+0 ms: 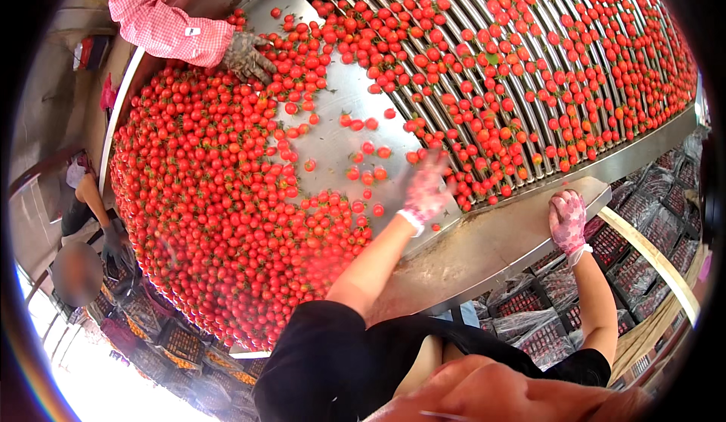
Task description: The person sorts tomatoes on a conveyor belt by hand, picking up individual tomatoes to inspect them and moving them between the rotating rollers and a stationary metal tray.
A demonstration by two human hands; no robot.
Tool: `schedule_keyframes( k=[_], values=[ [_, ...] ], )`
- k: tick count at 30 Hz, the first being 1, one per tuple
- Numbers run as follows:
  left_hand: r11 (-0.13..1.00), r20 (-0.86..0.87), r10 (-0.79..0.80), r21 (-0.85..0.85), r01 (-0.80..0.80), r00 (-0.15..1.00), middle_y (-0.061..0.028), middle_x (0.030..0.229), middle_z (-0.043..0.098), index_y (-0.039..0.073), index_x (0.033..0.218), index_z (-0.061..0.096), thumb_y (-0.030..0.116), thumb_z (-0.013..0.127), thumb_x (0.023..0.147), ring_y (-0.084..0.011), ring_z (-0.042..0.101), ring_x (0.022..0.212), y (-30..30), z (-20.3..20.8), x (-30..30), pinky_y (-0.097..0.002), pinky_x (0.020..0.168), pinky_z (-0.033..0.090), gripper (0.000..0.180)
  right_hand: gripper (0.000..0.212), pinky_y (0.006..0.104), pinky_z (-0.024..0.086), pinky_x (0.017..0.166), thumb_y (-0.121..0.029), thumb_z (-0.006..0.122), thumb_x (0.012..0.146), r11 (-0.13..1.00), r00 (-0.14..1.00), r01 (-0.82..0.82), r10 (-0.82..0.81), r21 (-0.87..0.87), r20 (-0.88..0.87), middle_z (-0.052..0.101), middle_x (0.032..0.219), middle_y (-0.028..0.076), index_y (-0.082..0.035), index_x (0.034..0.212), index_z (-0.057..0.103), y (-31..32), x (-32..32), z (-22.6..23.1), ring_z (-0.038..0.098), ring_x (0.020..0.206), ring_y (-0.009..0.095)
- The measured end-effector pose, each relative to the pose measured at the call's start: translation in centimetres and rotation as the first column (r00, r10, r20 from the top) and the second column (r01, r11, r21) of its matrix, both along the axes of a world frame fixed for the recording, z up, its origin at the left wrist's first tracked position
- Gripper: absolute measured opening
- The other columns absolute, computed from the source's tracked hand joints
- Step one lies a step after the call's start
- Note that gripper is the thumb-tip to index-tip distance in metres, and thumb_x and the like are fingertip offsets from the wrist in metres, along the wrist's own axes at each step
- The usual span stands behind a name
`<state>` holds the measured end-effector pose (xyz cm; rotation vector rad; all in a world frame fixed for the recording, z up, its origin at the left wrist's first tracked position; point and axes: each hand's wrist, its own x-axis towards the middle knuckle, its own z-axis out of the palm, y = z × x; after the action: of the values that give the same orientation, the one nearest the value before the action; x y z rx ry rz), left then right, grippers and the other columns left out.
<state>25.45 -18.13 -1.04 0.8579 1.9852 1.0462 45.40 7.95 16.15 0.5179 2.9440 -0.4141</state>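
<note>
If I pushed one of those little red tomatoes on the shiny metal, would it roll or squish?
A loose tomato would probably roll easily: it looks round, and the metal plate looks smooth. It may be slippery, since its skin looks glossy. A gentle push likely won't squish it; those heaped nearby look whole.

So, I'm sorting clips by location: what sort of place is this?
Probably a produce sorting or packing site: small red tomatoes are heaped beside and spread across metal rollers, and crates draped with clear plastic sit at lower right.
</note>
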Motion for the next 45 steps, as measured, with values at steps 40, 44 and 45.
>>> schedule_keyframes(
  k=[40, 44, 45],
  values=[
    [0.832, -0.672, 0.192, -0.275, -0.482, 0.716, -0.0192, 0.142, 0.043, 0.004, 0.129, 0.05, 0.028, 0.065, 0.081, -0.0409, 0.04, 0.132, -15.8, -6.4, -15.6, -0.0554, 0.111, 0.033, 0.056, 0.056, 0.0502, 0.021, 0.119, -0.042, 0.06, 0.09, 0.874, 0.908, -0.39, 0.417, 0.291, -0.036, 0.044, 0.15, 0.007, -0.018, 0.14, 0.05, -3.4, -48.4, -21.4, 0.035, 0.141, 0.032],
    [0.842, -0.7, 0.189, -0.246, -0.481, 0.689, -0.0192, 0.142, 0.043, 0.004, 0.13, 0.049, 0.028, 0.065, 0.082, -0.0408, 0.04, 0.132, -15.7, -6.5, -15.7, -0.0545, 0.111, 0.033, 0.057, 0.056, 0.0518, 0.024, 0.118, -0.043, 0.057, 0.093, 0.875, 0.983, -0.185, 0.155, 0.447, 0.103, 0.039, 0.153, 0.008, -0.021, 0.143, 0.047, 2.5, -47.1, -16.9, 0.032, 0.143, 0.032],
    [0.847, -0.68, 0.199, -0.243, -0.473, 0.705, -0.0192, 0.142, 0.043, 0.004, 0.13, 0.049, 0.028, 0.065, 0.082, -0.0407, 0.04, 0.133, -15.0, -6.5, -15.5, -0.0543, 0.111, 0.033, 0.057, 0.055, 0.0522, 0.028, 0.115, -0.041, 0.06, 0.091, 0.901, 0.979, -0.098, 0.164, 0.422, -0.122, 0.045, 0.147, 0.01, -0.02, 0.141, 0.049, 5.2, -44.8, -17.7, 0.036, 0.14, 0.033]
  ],
)
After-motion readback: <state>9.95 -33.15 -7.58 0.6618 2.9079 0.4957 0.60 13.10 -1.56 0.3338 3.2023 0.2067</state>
